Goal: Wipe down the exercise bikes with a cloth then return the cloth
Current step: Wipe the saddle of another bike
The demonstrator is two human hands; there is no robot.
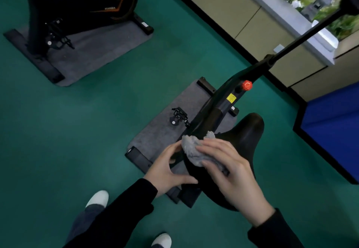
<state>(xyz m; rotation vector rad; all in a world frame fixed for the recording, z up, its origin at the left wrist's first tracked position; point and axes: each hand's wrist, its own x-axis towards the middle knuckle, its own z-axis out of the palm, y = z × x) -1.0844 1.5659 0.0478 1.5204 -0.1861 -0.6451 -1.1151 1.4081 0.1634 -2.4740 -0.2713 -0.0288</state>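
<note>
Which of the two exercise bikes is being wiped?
The near bike with the red knob: the right hand presses the grey cloth on its saddle. The orange-trimmed bike at top left stands untouched.

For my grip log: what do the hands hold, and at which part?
The right hand presses the grey cloth flat on the saddle from above; the left hand grips the saddle at its left edge.
</note>
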